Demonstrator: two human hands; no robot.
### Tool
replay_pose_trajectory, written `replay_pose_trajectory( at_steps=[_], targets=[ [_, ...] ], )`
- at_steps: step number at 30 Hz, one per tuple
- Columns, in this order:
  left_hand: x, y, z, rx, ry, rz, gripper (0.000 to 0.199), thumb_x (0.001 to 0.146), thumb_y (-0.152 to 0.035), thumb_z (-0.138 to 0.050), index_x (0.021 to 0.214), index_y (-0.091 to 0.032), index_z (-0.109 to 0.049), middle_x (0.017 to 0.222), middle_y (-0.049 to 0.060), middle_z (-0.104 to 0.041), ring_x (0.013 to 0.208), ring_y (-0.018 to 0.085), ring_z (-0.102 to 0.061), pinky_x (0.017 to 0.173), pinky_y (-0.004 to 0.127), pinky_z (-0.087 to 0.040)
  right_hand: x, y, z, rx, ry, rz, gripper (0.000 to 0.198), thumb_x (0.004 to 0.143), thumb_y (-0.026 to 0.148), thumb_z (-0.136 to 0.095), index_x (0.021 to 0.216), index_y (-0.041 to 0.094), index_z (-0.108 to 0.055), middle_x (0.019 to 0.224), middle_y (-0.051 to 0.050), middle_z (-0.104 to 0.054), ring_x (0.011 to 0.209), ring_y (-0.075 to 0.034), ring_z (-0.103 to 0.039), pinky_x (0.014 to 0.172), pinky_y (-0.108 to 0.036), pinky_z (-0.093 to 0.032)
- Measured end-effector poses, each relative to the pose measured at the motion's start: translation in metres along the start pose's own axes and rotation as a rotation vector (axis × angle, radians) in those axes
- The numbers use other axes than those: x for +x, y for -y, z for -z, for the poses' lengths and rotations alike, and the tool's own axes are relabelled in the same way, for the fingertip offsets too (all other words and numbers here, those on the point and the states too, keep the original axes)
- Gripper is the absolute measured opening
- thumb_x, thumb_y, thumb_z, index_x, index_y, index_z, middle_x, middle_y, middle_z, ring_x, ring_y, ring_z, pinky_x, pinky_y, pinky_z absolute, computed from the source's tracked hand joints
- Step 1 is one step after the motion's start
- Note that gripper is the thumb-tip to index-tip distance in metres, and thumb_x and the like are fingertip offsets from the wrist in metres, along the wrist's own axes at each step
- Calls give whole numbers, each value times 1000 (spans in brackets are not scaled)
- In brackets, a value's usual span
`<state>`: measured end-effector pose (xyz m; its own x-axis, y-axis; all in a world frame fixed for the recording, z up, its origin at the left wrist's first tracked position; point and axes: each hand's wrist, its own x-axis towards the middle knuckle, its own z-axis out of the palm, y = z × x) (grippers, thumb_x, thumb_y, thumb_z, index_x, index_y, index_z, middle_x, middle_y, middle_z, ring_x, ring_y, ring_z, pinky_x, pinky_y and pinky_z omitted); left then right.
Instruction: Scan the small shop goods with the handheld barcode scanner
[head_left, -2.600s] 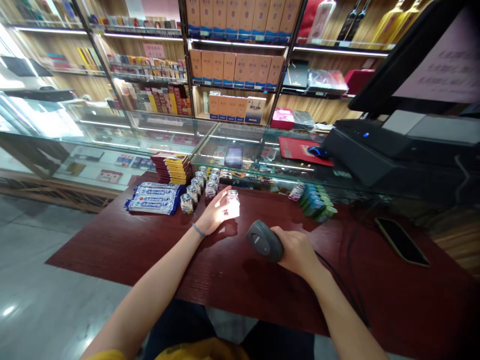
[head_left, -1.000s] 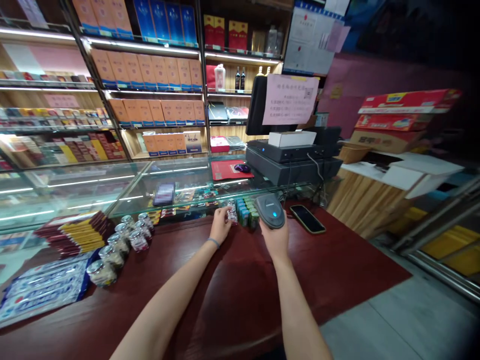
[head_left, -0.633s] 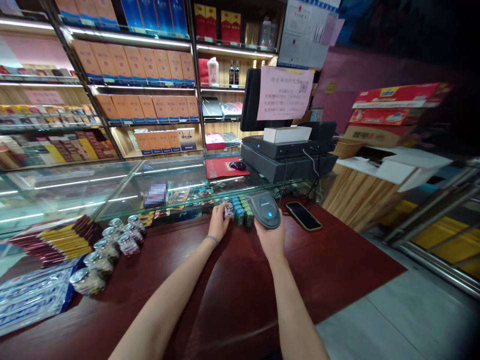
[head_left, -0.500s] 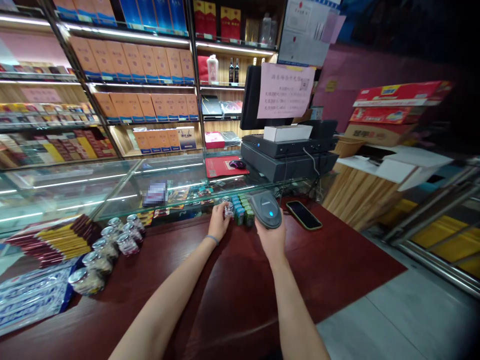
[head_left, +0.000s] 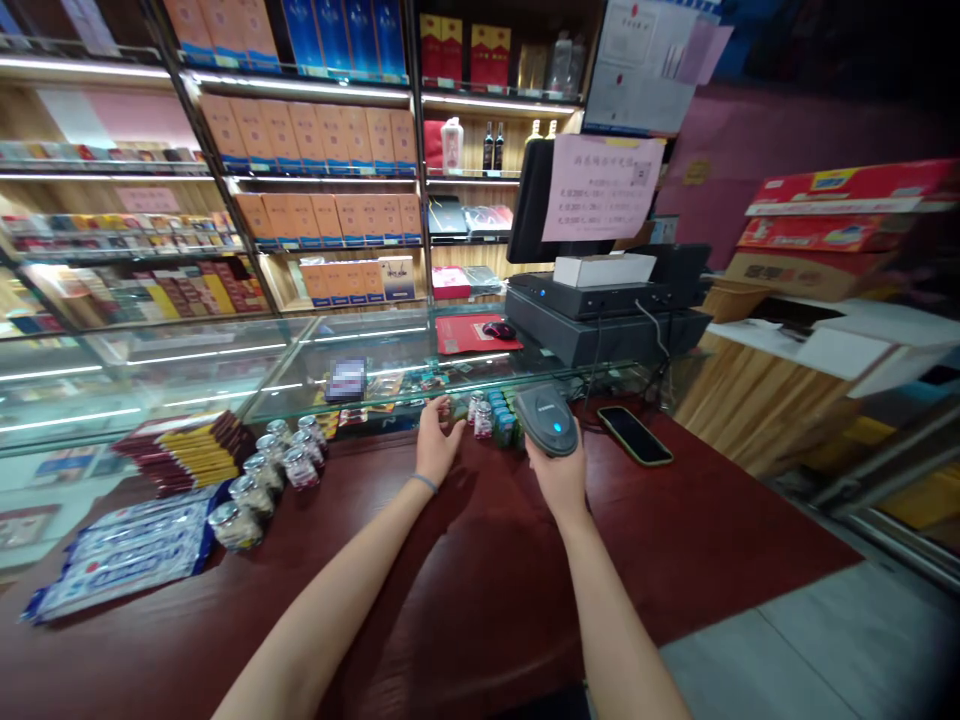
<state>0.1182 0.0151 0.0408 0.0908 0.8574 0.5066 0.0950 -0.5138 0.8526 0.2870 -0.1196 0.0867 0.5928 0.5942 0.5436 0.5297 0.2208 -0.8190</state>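
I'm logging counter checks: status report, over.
Left grip open beside small jars, holding none. Right grip closed around scanner. Scanner partly blocks view of green-and-blue packs.

From the wearer's head, 1 camera faces forward and down, hands point(head_left: 437, 450) near, wall shelves point(head_left: 281, 278) farther off.

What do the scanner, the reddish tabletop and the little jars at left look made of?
Scanner: probably grey plastic, satin, by its smooth moulded shell.
Tabletop: perhaps varnished wood or laminate, reddish-brown with a soft sheen.
Jars: glass or plastic, as they look see-through; shiny silvery lids, possibly metal.
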Motion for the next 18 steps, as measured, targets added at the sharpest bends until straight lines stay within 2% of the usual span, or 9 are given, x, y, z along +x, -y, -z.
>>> replay_pose_trajectory(
  at_steps=[5, 12, 18],
  targets=[
    [-12, -21, 61, 25, -110, -43, 45, 86, -30, -71, 129, -25, -57, 121, 10, -58, 110, 24, -59, 89, 38, -55, -9, 5, -11, 68, 63, -4, 30, 76, 36, -72, 98, 23, -56, 81, -5, -73, 72, -24, -72, 61, -32, -56],
    [-36, -27, 146, 150, -294, -57, 41, 85, -28, -73, 124, -25, -60, 124, 10, -58, 119, 28, -55, 98, 42, -51, -23, 3, -30, 31, 149, 24, 33, 75, 44, -74, 94, 20, -62, 83, -11, -76, 76, -28, -74, 61, -36, -57],
    [-56, -27, 197, 230, -437, -7, 42, 85, -29, -73, 125, -25, -60, 127, 11, -57, 127, 31, -51, 109, 46, -43, -38, -3, -49, -60, 232, 100, 31, 73, 48, -74, 83, 21, -62, 84, -16, -77, 78, -32, -75, 65, -39, -59]
  ],
)
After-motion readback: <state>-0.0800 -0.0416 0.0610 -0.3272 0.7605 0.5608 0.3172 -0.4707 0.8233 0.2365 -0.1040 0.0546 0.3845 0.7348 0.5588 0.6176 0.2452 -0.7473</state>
